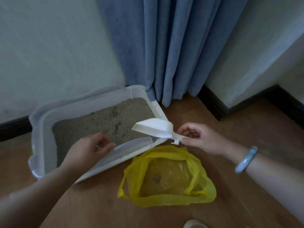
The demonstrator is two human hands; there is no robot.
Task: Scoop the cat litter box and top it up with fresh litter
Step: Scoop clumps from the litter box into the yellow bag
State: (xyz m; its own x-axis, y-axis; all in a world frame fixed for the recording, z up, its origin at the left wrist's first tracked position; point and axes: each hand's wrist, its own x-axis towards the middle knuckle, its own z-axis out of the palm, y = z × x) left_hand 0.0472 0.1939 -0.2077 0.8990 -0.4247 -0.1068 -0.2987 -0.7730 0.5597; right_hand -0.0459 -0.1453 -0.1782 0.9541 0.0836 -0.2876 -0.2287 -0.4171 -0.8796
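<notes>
White scoop (153,127), tilted, pinched by handle, above sandy litter box (41,122)

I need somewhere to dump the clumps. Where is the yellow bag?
Head view, lower centre: the yellow bag lies open on the wood floor, beside the litter box and below the right hand holding the scoop.

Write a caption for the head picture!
Right hand holds scoop over litter box, left hand at rim, yellow bag beside.
</notes>
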